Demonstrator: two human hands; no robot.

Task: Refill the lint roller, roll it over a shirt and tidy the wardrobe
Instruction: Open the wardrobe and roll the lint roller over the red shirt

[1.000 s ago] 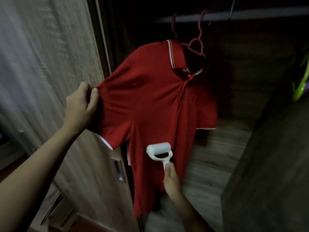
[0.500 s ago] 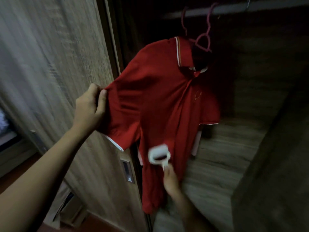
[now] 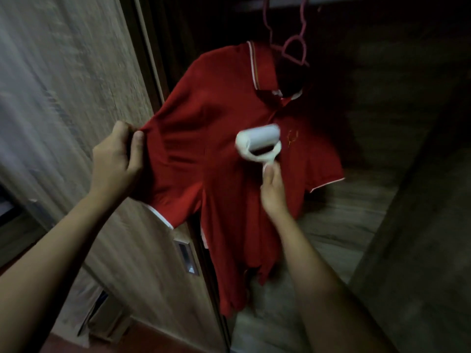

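Note:
A red polo shirt [image 3: 216, 128] with white trim hangs on a pink hanger [image 3: 293, 49] inside the dark wardrobe. My left hand [image 3: 117, 161] pinches the shirt's left sleeve and pulls it out to the side, stretching the cloth. My right hand [image 3: 272, 189] grips the handle of a white lint roller [image 3: 258, 143]. The roller's drum lies against the chest of the shirt, just left of a small gold emblem [image 3: 291, 138].
A wooden wardrobe door [image 3: 76, 72] with a recessed metal handle [image 3: 187, 258] stands at the left. The wardrobe rail [image 3: 369, 0] runs across the top. A wooden shelf [image 3: 344, 225] lies behind the shirt, and a dark panel [image 3: 420, 250] closes the right side.
My right hand has carried the lint roller up from the shirt's lower front to its chest. My left hand keeps its hold on the sleeve.

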